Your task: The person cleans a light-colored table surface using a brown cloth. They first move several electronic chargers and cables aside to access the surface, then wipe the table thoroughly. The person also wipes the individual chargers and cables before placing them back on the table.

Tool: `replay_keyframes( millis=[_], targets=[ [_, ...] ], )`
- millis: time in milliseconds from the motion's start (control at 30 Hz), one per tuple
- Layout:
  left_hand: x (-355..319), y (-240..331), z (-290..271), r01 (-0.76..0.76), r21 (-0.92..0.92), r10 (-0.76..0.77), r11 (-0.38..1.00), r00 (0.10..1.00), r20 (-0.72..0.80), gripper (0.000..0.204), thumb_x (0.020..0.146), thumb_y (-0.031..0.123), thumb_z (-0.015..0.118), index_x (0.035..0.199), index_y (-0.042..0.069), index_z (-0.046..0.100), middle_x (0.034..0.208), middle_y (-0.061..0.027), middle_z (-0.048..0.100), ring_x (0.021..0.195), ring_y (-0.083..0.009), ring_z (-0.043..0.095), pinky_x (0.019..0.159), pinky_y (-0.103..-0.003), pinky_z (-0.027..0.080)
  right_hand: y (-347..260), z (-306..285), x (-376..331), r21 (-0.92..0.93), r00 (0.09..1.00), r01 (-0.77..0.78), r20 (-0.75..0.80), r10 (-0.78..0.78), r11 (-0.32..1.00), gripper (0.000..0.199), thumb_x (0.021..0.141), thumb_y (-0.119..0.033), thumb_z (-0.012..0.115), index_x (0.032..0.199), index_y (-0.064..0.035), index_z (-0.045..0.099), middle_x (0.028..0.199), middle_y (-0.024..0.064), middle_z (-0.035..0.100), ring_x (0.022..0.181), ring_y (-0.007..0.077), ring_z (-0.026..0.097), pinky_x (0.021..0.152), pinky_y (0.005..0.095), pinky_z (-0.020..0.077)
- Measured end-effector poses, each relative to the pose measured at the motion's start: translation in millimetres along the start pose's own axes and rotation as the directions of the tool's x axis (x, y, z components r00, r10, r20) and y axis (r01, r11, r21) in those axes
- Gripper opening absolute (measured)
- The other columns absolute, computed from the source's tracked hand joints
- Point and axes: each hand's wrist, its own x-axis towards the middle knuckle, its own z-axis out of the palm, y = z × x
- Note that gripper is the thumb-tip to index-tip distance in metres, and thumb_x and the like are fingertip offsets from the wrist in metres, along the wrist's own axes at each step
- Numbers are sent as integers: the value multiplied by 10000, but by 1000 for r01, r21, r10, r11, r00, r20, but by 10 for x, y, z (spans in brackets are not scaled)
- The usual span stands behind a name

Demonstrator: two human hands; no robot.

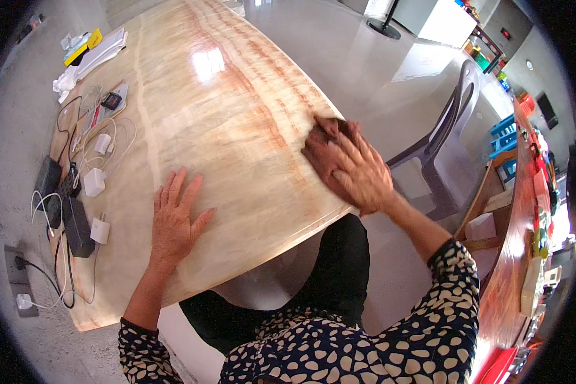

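While the left hand lies flat and open on the glossy tabletop, fingers spread and holding nothing, the right hand presses down on a reddish-brown cloth at the table's right edge. The right palm and fingers are spread over the cloth, covering much of it, with the cloth's darker folds showing to the left of and above the fingers; the hand pins it against the surface rather than gripping it in a fist. The table is a large, rounded slab of pale cream stone pattern with rust-orange veins, and a window's bright reflection sits near its middle. Both forearms come from the lower edge in sleeves of dark fabric with cream spots. Along the table's far left edge, well apart from both hands, lie white phone chargers, tangled white cables, a black power adapter and a stack of white papers beside a yellow box. To the right of the table, near the right hand, stands a grey plastic chair on a shiny grey floor.
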Motion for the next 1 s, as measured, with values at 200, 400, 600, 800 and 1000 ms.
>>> replay_keyframes(
  millis=[200, 400, 600, 800, 1000],
  targets=[
    [1, -31, -30, -9, -94, 7, 996, 1000, -18, 594, 854, 387, 584, 1367, 117, 456, 1458, -142, 356, 1343, -344, 316, 1102, -472, 222, -1146, -193, -135, 176, 984, 13, -176, 19, 984, 578, 742, -396, 622, 1237, -108, 551, 1384, 112, 443, 1309, 359, 347, 997, 626, 251],
    [15, -208, 10, -54, -288, 36, 956, 997, -69, 547, 868, 324, 517, 1355, 82, 467, 1426, -165, 404, 1332, -349, 337, 1104, -446, 220, -1992, -83, -25, 325, 898, 314, -405, -169, 892, 479, 758, -376, 620, 1144, -94, 602, 1273, 126, 535, 1212, 348, 457, 956, 619, 319],
    [4, -129, -48, -60, -238, 57, 969, 998, -17, 529, 878, 364, 493, 1320, 73, 505, 1442, -153, 389, 1343, -349, 323, 1110, -443, 216, -2036, 10, -56, 174, 786, 512, -492, -376, 841, 340, 893, -312, 479, 1210, -218, 560, 1318, 51, 499, 1215, 305, 461, 985, 569, 343],
    [-6, -118, -39, -53, -211, 54, 976, 999, -3, 575, 824, 366, 595, 1311, 73, 510, 1455, -146, 371, 1347, -364, 311, 1108, -459, 227, -886, -134, -214, 252, 892, 444, -215, -398, 860, 472, 768, -351, 644, 1225, -263, 562, 1326, 20, 495, 1281, 293, 400, 1064, 555, 259],
    [9, -107, -101, -30, -149, 35, 988, 999, 34, 622, 789, 385, 661, 1307, 79, 504, 1458, -144, 360, 1360, -362, 292, 1115, -482, 203, -232, -279, -89, 228, 956, 236, 120, -268, 945, 558, 819, -362, 584, 1352, -238, 476, 1450, 33, 385, 1401, 295, 232, 1131, 511, 157]
  ],
)
